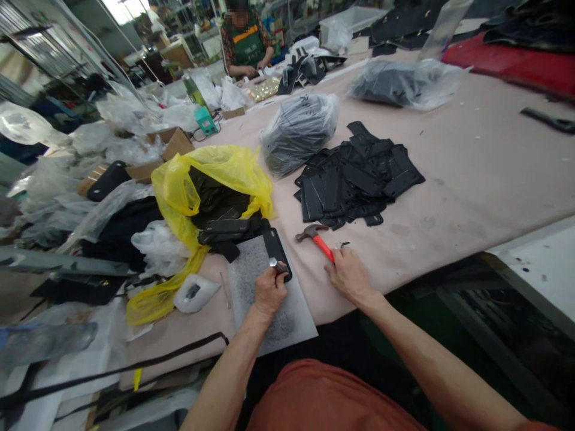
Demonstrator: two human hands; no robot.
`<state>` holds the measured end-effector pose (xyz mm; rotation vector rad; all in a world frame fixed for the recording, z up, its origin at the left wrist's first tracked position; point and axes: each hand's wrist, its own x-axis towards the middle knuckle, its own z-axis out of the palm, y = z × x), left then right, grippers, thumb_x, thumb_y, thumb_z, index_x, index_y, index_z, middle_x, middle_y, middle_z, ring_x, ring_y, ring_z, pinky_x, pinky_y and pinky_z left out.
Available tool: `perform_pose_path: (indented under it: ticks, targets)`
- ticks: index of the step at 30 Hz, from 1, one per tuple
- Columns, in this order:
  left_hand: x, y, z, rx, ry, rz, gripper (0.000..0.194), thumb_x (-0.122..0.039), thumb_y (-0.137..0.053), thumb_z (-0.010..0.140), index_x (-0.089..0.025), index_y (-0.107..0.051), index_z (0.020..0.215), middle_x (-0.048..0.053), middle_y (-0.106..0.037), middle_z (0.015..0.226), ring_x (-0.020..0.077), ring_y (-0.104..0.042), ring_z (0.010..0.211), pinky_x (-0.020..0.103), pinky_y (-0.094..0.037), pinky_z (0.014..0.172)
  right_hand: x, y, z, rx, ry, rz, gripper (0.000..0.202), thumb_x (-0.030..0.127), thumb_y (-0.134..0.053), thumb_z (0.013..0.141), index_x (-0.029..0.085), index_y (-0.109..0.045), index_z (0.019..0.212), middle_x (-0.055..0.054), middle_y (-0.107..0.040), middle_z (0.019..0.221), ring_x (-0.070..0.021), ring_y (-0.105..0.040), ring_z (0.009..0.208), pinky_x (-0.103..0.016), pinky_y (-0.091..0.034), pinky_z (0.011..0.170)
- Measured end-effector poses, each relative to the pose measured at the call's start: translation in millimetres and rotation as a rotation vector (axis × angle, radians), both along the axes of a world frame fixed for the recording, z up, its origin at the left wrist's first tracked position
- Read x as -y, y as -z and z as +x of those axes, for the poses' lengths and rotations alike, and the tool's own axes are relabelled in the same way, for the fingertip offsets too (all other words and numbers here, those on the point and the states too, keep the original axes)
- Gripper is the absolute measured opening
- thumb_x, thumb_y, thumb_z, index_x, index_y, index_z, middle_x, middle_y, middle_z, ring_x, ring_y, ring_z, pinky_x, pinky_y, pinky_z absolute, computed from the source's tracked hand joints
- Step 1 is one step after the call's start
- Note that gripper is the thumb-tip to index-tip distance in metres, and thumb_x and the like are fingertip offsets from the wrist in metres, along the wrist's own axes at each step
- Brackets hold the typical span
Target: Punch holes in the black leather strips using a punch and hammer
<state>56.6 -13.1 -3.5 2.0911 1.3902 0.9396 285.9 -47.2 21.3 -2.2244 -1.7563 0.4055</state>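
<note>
My left hand (271, 291) is closed around a short metal punch (273, 263), held over the lower end of a black strip (275, 242). That strip lies on a speckled white board (251, 281). My right hand (350, 276) grips the red handle of a claw hammer (321, 242), its head pointing left above the table. Beyond the hammer is a heap of flat black pieces (354, 176). More black pieces (224, 228) lie at the board's far edge, beside an open yellow bag (175, 185) with dark pieces inside.
Two clear plastic bags of dark items (300, 131) (399, 84) rest behind the heap. A small white bag (196, 293) sits left of the board. Crumpled plastic and a cardboard box (177, 143) crowd the left. A person (247, 45) works at the far end.
</note>
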Motion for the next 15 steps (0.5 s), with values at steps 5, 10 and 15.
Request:
perform_pose_path:
  ticks: [5,10,15]
  targets:
    - [2.2,0.7,-1.2,-0.013,0.016,0.014,0.019,-0.014,-0.053,0.084,-0.021,-0.064,0.098,0.006,-0.073,0.094,0.0208,-0.07,0.084,0.032,-0.056,0.077,-2.8,-0.2,8.8,-0.739,0.142,-0.381,0.004,0.022,-0.05,0.082,0.018,-0.049,0.084,-0.005,-0.057,0.077,-0.0152,-0.055,0.063,-0.028,-0.044,0.058]
    - [4.5,0.6,-1.6,-0.045,0.0,0.025,0.014,-0.013,-0.053,0.084,-0.019,-0.061,0.093,0.005,-0.072,0.086,0.0203,-0.07,0.08,0.03,-0.055,0.072,5.8,-37.9,2.7,-1.098,0.28,-0.573,0.02,0.036,-0.045,0.087,0.02,-0.045,0.075,0.007,-0.042,0.055,-0.005,-0.03,0.034,-0.018,-0.026,0.032]
    - [4.1,1.5,-2.7,-0.047,0.001,0.019,0.013,-0.013,-0.053,0.084,-0.02,-0.06,0.093,0.004,-0.071,0.086,0.0193,-0.069,0.081,0.029,-0.054,0.072,-2.6,-175.1,6.9,-0.836,0.071,0.197,0.032,0.05,-0.049,0.089,0.02,-0.052,0.079,0.006,-0.042,0.055,-0.007,-0.037,0.04,-0.019,-0.027,0.034]
